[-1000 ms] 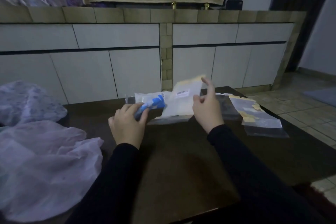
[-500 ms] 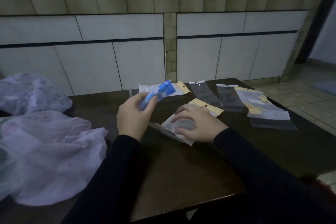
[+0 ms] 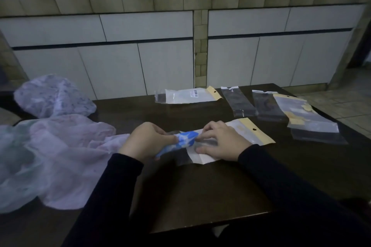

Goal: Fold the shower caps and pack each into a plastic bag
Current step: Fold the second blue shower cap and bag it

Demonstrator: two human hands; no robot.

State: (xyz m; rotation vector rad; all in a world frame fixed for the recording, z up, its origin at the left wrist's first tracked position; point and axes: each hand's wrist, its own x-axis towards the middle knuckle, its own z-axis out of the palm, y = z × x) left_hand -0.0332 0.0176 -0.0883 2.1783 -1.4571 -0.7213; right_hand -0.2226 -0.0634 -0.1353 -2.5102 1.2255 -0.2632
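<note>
My left hand grips a folded blue shower cap, its end pointing into the mouth of a clear plastic bag with a yellow header. That bag lies flat on the dark table. My right hand rests on the bag, with thumb and fingers pinching its open edge beside the cap's tip. Loose pale shower caps lie heaped at the left.
A packed bag with a barcode label lies at the table's far edge. Several empty bags and a small stack of them sit at the far right. White cabinets stand behind; tiled floor lies to the right.
My left hand brought the blue cap down from above the table to the bag's mouth. My right hand slid along the bag and now pinches its opening.
</note>
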